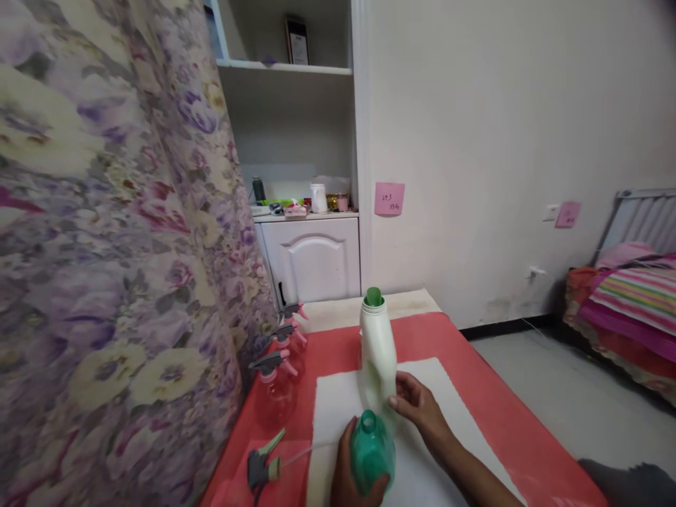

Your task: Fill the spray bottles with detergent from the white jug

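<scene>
My left hand [348, 472] is wrapped round a green see-through bottle [372, 458] whose neck is uncapped and points up. Just beyond it stands a pale detergent jug [378, 345] with a green pouring spout at its open mouth. My right hand [417, 405] is at the jug's handle side, thumb and fingers closed about the handle. On the left of the table lies a loose grey and green spray head [264, 465] with its thin tube pointing toward the green bottle. White paper [338, 394] lies under the jug.
Several clear spray bottles [277, 394] with grey and pink triggers line the table's left edge beside a floral curtain [158, 282]. The table has a red cover [507, 415]. Behind is a white cabinet [322, 257]; a bed [634, 303] stands at the right.
</scene>
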Demonstrator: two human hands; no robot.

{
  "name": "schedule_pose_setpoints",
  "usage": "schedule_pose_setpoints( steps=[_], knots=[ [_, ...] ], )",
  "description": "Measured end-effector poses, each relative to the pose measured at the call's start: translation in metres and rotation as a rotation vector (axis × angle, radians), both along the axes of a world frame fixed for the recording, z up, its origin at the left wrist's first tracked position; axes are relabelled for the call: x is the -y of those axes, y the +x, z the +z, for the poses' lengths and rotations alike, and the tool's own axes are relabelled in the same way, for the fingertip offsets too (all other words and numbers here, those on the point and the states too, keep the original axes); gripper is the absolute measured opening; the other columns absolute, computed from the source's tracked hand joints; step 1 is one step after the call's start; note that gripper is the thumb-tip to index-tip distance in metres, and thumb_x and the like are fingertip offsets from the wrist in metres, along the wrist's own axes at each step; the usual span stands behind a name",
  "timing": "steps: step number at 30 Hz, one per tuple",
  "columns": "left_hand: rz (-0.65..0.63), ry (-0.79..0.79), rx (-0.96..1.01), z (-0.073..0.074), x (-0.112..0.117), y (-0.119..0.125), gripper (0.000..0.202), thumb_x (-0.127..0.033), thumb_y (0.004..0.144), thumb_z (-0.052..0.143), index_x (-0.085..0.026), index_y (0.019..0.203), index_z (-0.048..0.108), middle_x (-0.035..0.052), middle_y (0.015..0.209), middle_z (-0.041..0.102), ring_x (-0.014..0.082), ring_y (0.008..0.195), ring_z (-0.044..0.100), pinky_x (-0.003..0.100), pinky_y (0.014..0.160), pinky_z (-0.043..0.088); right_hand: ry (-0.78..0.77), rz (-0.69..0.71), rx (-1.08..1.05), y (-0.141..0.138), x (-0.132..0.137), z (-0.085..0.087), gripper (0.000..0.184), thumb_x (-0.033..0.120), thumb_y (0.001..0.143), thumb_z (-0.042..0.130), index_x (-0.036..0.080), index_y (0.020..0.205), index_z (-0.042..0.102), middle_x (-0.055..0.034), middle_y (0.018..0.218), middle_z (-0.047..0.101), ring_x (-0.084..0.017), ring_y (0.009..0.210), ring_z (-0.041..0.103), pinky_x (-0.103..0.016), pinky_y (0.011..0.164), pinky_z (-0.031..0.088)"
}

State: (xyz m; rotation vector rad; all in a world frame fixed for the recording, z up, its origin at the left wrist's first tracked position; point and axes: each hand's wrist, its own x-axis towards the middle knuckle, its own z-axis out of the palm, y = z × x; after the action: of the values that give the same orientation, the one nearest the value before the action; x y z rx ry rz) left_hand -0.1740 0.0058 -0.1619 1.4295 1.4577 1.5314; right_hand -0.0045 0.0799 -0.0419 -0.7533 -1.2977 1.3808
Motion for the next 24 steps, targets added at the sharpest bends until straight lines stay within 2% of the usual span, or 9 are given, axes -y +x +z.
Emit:
schedule_pose_setpoints(
  steps=[3,6,9,12,18,24],
  knots=[
    [-0.006,-0.024,-0.026,-0.003,-0.001,0.002,0.084,-0.02,0.058,0.064,-0.015,0.138,0.041,0.0159,0.143,0.054,0.0339,0.136,0.045,0.039,0.11,0.039,0.012,-0.045,0.027,-0.019,-0.009,0.004,0.049,0.053,0.058,0.083,0.019,0.09,0.068,-0.0057,0.086,0.074,-0.026,0.082,0.066,-0.036,0.075,0.052],
    [0.004,-0.041,-0.046,-0.004,-0.001,0.005,0.087,-0.016,0.055,0.063,-0.012,0.139,0.04,0.0181,0.144,0.051,0.0346,0.135,0.045,0.038,0.11,0.04,0.009,-0.137,0.069,-0.032,-0.015,0.004,0.041,0.053,0.06,0.082,0.018,0.075,0.066,-0.0014,0.067,0.068,-0.02,0.064,0.06,-0.03,0.062,0.047],
    [0.016,-0.07,-0.053,-0.002,0.0,0.008,0.09,-0.014,0.053,0.062,-0.01,0.14,0.038,0.0199,0.145,0.05,0.0344,0.135,0.046,0.039,0.11,0.039,0.007,-0.218,0.105,-0.037,-0.019,0.003,0.04,0.055,0.068,0.075,0.018,0.061,0.059,0.0022,0.054,0.057,-0.016,0.055,0.05,-0.027,0.055,0.039],
    [0.006,-0.076,-0.069,0.001,0.001,0.008,0.091,-0.012,0.052,0.062,-0.008,0.14,0.039,0.0211,0.144,0.05,0.0345,0.135,0.045,0.037,0.11,0.038,0.015,-0.274,0.128,-0.034,-0.024,0.006,0.046,0.056,0.076,0.067,0.02,0.052,0.052,0.0037,0.049,0.05,-0.014,0.051,0.045,-0.026,0.053,0.035],
    [0.009,-0.047,-0.065,0.004,0.003,0.007,0.087,-0.013,0.053,0.063,-0.012,0.138,0.044,0.0157,0.143,0.053,0.0335,0.134,0.046,0.035,0.113,0.034,0.045,-0.323,0.17,0.005,-0.028,0.023,0.051,0.057,0.081,0.062,0.021,0.047,0.048,0.0036,0.046,0.047,-0.015,0.051,0.045,-0.028,0.054,0.034],
    [0.05,-0.03,0.008,0.008,0.005,0.011,0.082,-0.012,0.057,0.06,-0.015,0.138,0.044,0.0148,0.144,0.051,0.0323,0.135,0.044,0.04,0.115,0.03,0.052,-0.314,0.234,0.063,-0.003,0.038,0.052,0.058,0.084,0.058,0.021,0.048,0.049,0.0025,0.047,0.049,-0.015,0.051,0.045,-0.029,0.056,0.035]
  ],
)
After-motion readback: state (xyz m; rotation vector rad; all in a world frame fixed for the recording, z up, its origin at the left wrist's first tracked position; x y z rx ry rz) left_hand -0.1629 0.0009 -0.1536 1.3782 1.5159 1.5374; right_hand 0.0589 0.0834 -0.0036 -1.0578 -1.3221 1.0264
